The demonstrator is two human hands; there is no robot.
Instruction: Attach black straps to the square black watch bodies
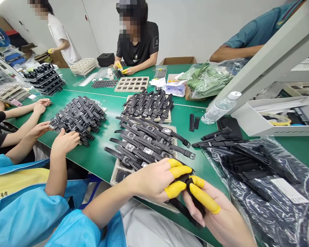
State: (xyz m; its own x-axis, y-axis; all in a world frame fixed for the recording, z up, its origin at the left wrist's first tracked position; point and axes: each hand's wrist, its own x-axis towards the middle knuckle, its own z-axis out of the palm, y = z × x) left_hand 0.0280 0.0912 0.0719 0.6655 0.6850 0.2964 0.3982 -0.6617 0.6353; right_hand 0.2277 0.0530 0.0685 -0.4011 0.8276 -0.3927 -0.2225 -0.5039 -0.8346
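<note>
Yellow finger cots cover several fingertips of both my hands. My left hand (pixel 154 179) is closed on a black smartwatch (pixel 184 178), which its fingers mostly hide. Facing it, my right hand (pixel 216 206) pinches the black strap (pixel 182 210) of that watch, and one strap end hangs below. Just beyond my hands, rows of black watches (pixel 147 150) with straps attached lie on a beige tray (pixel 115 176). On the right, loose black straps (pixel 247 161) rest on a clear plastic bag (pixel 293 171).
A water bottle (pixel 220 108) leans near a grey post (pixel 267 65). A white box (pixel 278 118) stands at right. A co-worker's hands (pixel 64 140) touch another watch stack (pixel 79 116) at left. Across the green table (pixel 110 101) another person works behind a parts tray (pixel 132 84).
</note>
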